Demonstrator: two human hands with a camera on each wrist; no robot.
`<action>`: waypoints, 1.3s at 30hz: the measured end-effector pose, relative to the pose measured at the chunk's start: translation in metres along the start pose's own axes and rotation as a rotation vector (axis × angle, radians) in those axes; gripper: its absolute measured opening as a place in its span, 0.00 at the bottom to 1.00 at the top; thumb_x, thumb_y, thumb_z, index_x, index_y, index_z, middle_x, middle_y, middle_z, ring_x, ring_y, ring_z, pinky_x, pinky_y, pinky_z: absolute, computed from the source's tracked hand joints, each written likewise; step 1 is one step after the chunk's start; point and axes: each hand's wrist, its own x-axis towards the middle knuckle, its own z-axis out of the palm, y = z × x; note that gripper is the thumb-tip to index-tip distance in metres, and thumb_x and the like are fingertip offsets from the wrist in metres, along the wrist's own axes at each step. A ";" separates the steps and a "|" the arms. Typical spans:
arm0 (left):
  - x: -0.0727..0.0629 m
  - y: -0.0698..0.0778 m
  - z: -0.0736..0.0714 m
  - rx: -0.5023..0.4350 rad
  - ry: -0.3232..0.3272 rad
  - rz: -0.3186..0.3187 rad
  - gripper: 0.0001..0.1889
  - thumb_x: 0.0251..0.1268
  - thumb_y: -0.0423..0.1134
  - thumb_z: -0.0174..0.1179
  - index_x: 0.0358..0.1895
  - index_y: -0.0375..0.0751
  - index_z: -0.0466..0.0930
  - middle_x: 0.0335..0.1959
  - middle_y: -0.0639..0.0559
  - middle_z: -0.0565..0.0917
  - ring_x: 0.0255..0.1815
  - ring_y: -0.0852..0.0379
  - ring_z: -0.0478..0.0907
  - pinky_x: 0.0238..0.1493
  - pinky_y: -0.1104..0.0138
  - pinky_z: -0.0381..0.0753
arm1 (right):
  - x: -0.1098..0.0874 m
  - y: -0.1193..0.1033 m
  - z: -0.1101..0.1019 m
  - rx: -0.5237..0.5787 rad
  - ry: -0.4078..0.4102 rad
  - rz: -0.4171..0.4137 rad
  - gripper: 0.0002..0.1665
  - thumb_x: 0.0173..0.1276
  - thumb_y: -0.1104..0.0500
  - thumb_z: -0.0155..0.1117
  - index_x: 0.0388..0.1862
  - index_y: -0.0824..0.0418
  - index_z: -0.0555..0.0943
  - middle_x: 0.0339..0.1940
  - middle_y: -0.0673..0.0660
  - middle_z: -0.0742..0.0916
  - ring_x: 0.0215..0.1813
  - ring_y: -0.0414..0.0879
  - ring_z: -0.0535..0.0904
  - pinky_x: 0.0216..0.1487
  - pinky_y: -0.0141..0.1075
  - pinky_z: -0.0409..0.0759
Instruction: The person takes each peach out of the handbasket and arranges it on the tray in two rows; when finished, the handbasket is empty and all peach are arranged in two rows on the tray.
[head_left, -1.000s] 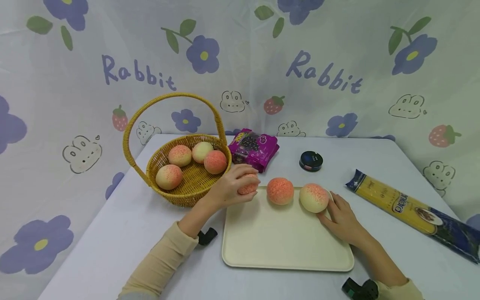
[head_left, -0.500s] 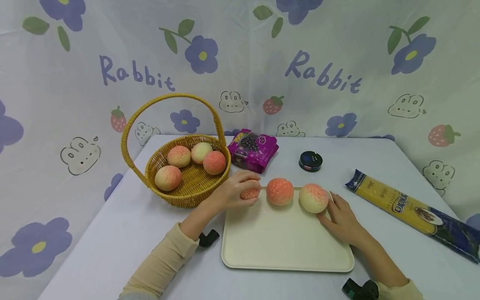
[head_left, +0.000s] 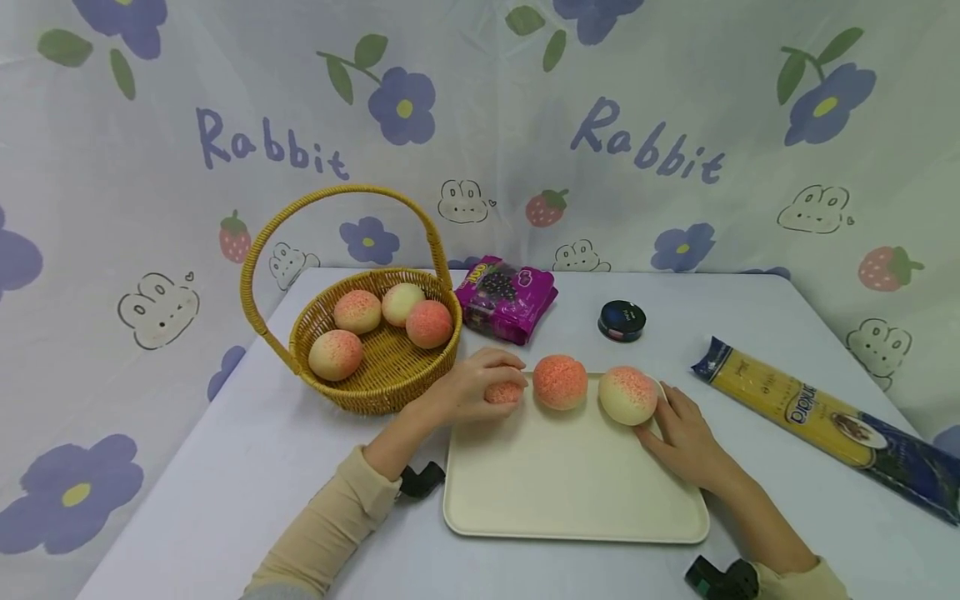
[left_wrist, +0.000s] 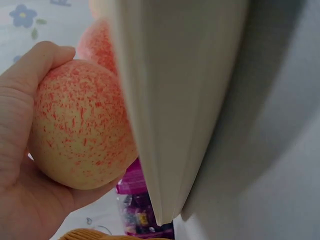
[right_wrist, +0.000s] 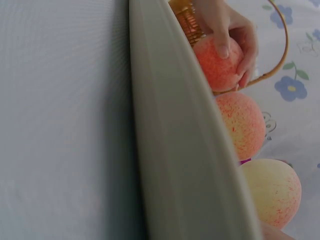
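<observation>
My left hand holds a pink-speckled peach at the back left corner of the cream tray. In the left wrist view its thumb and fingers curl round the peach, right at the tray's rim. Beside it, at the back middle of the tray, sits a redder peach. A paler peach lies to the right of that one. My right hand rests over the tray's right edge, its extended fingers and thumb against the pale peach's side. The right wrist view shows all three peaches in a row.
A wicker basket with a tall handle and several peaches stands left of the tray. Behind are a purple snack bag and a round dark tin. A long yellow and blue pasta packet lies on the right.
My left hand has moved slightly right and lower with its peach, from near the basket rim to the tray's back left corner. The right hand has stayed put.
</observation>
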 end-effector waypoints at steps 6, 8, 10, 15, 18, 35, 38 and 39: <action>-0.001 -0.001 0.001 0.000 -0.045 -0.023 0.11 0.52 0.41 0.63 0.40 0.45 0.82 0.50 0.51 0.77 0.55 0.56 0.68 0.59 0.66 0.64 | 0.000 0.002 0.001 -0.004 -0.008 0.010 0.38 0.65 0.51 0.57 0.66 0.71 0.59 0.65 0.75 0.60 0.65 0.73 0.51 0.57 0.66 0.51; -0.001 -0.001 0.002 -0.002 -0.063 -0.025 0.12 0.52 0.41 0.64 0.41 0.45 0.82 0.49 0.51 0.77 0.55 0.56 0.68 0.59 0.66 0.64 | 0.000 0.002 0.001 -0.007 -0.007 0.011 0.38 0.65 0.51 0.57 0.66 0.72 0.59 0.65 0.75 0.60 0.65 0.73 0.51 0.57 0.66 0.51; -0.002 0.000 0.002 -0.004 -0.080 -0.028 0.12 0.52 0.41 0.64 0.41 0.45 0.82 0.49 0.51 0.77 0.54 0.55 0.69 0.59 0.66 0.64 | 0.000 0.002 0.001 -0.008 -0.007 0.013 0.39 0.64 0.51 0.58 0.66 0.72 0.59 0.65 0.76 0.60 0.65 0.73 0.51 0.57 0.66 0.51; -0.002 0.001 0.001 -0.010 -0.097 -0.031 0.12 0.51 0.41 0.65 0.41 0.44 0.82 0.49 0.50 0.77 0.54 0.55 0.69 0.59 0.65 0.64 | -0.001 0.000 0.001 -0.010 -0.006 0.010 0.38 0.64 0.52 0.58 0.65 0.73 0.59 0.64 0.76 0.60 0.64 0.73 0.52 0.57 0.66 0.52; -0.001 0.001 0.000 -0.010 -0.098 -0.032 0.11 0.52 0.41 0.64 0.40 0.45 0.82 0.48 0.51 0.77 0.54 0.56 0.69 0.59 0.66 0.64 | 0.000 0.000 0.000 -0.010 -0.008 0.014 0.38 0.64 0.52 0.58 0.65 0.73 0.59 0.64 0.76 0.60 0.64 0.73 0.51 0.57 0.66 0.52; 0.004 0.001 0.000 0.032 -0.068 0.052 0.07 0.54 0.40 0.64 0.36 0.45 0.82 0.45 0.48 0.79 0.51 0.56 0.70 0.58 0.69 0.65 | -0.001 0.000 -0.001 0.000 0.000 0.005 0.39 0.65 0.51 0.58 0.66 0.72 0.58 0.65 0.75 0.60 0.64 0.73 0.51 0.56 0.67 0.52; 0.003 0.002 -0.001 0.060 -0.055 0.060 0.08 0.53 0.42 0.65 0.36 0.45 0.83 0.45 0.49 0.79 0.51 0.56 0.71 0.57 0.67 0.65 | -0.001 0.002 0.001 0.000 0.014 -0.009 0.38 0.64 0.51 0.58 0.66 0.72 0.59 0.64 0.75 0.61 0.64 0.73 0.52 0.55 0.67 0.52; 0.003 0.002 -0.002 0.072 -0.049 0.058 0.09 0.53 0.42 0.66 0.36 0.45 0.83 0.44 0.50 0.79 0.51 0.56 0.71 0.57 0.66 0.66 | -0.001 0.003 0.002 -0.003 0.022 -0.018 0.38 0.64 0.51 0.58 0.66 0.71 0.59 0.64 0.75 0.61 0.63 0.73 0.53 0.55 0.67 0.52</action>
